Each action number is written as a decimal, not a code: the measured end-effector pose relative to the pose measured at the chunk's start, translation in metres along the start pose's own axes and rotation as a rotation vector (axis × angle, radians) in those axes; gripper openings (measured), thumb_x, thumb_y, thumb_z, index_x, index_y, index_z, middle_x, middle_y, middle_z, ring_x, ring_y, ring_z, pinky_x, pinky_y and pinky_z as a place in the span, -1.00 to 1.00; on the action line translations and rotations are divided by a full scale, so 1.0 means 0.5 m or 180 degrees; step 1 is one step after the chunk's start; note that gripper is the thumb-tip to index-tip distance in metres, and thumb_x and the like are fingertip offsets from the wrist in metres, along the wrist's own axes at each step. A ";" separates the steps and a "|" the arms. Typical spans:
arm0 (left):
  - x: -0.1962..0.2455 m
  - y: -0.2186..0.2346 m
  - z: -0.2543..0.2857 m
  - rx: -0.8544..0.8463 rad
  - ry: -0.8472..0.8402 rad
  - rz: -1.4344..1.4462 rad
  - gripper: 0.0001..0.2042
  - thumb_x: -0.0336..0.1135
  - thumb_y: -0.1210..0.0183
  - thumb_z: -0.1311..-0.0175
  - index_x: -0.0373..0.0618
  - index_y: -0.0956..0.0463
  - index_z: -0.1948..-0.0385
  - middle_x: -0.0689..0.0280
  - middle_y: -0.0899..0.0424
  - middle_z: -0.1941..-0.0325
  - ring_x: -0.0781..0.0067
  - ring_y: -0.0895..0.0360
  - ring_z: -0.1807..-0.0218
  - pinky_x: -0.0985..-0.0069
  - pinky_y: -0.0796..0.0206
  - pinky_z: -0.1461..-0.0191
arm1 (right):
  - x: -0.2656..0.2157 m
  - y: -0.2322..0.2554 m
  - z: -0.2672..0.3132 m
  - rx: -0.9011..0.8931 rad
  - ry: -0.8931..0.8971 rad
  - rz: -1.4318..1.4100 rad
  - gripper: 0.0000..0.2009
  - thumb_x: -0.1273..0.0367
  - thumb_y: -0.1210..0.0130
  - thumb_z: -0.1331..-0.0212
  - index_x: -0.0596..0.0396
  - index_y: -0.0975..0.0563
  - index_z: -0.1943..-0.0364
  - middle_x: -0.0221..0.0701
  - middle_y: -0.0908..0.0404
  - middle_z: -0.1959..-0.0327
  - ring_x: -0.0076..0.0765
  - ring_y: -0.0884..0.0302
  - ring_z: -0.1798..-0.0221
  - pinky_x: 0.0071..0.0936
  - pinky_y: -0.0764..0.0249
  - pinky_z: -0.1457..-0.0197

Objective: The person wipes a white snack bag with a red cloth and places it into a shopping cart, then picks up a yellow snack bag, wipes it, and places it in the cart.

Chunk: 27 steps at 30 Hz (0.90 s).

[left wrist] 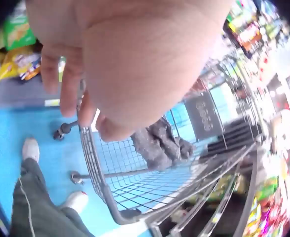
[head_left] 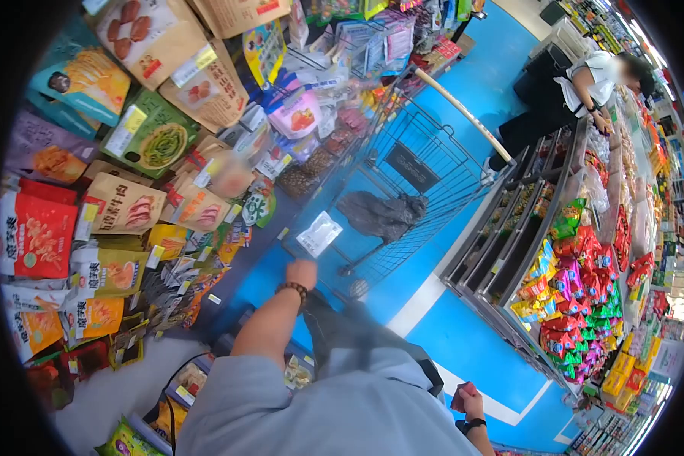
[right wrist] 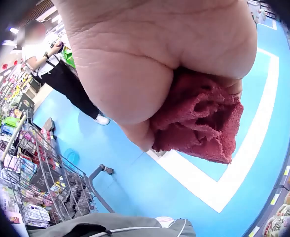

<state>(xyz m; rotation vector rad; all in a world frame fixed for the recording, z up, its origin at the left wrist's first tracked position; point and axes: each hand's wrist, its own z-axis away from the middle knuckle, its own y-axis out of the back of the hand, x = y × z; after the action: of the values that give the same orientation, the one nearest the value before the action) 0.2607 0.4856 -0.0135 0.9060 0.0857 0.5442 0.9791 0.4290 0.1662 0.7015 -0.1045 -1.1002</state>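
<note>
My left hand (head_left: 302, 275) is at the near end of a wire shopping cart (head_left: 425, 137), beside a white printed sheet (head_left: 319, 234). The left wrist view has this hand (left wrist: 130, 64) with relaxed fingers overlapping the cart's rim (left wrist: 98, 173); contact is unclear. Inside the cart is a dark grey bundle (head_left: 384, 213). Away from the cart, my right hand (head_left: 470, 399) holds a folded dark red cloth (right wrist: 201, 118). Seen from the palm side, that hand (right wrist: 164, 54) has its fingers curled round the cloth, partly hidden behind it.
Hanging snack packets (head_left: 133, 201) line the left side. A dark shelf unit (head_left: 509, 228) with bagged goods stands right of the cart. Another person (head_left: 585, 87) in a white top leans over that shelf's far end. Blue floor (head_left: 387, 292) with white lines lies below.
</note>
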 end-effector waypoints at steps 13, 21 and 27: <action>-0.134 -0.002 0.414 0.0399 0.0462 0.2941 -0.64 -0.14 -0.32 -0.54 -0.15 -0.71 -0.19 0.18 -0.85 -0.11 0.29 -0.77 -0.16 0.30 -0.60 -0.24 | -0.708 -0.304 0.002 -0.1137 0.2928 0.0075 -0.60 0.40 -0.43 -0.24 0.21 -0.55 -0.11 -0.36 -0.73 0.17 -0.44 -0.70 0.23 -0.42 -0.64 0.22; -0.039 0.340 0.693 0.1357 0.0021 0.4459 -0.52 -0.26 -0.31 -0.57 -0.16 -0.51 -0.44 0.24 -0.68 -0.39 0.37 -0.63 -0.37 0.30 -0.48 -0.44 | -0.887 -0.735 0.441 -0.4245 0.3326 0.0832 -0.57 0.49 -0.18 -0.31 0.21 -0.57 -0.28 -0.37 -0.74 -0.02 -0.46 -0.71 -0.04 -0.45 -0.66 -0.06; -0.107 0.356 0.724 0.1715 -0.0471 0.4536 -0.30 -0.27 -0.37 -0.51 -0.26 -0.26 -0.59 0.11 -0.54 -0.51 0.31 -0.56 -0.44 0.24 -0.45 -0.48 | -0.844 -0.819 0.669 -0.5045 0.2793 0.0986 -0.59 0.24 -0.31 -0.51 0.15 -0.56 -0.28 -0.41 -0.76 -0.07 -0.50 -0.72 -0.10 -0.39 -0.68 -0.17</action>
<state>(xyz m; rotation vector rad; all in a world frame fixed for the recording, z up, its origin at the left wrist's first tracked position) 0.2477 0.2853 0.3404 1.4640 -0.6306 1.8233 0.3231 0.5203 0.3041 -0.3406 1.2450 -0.2443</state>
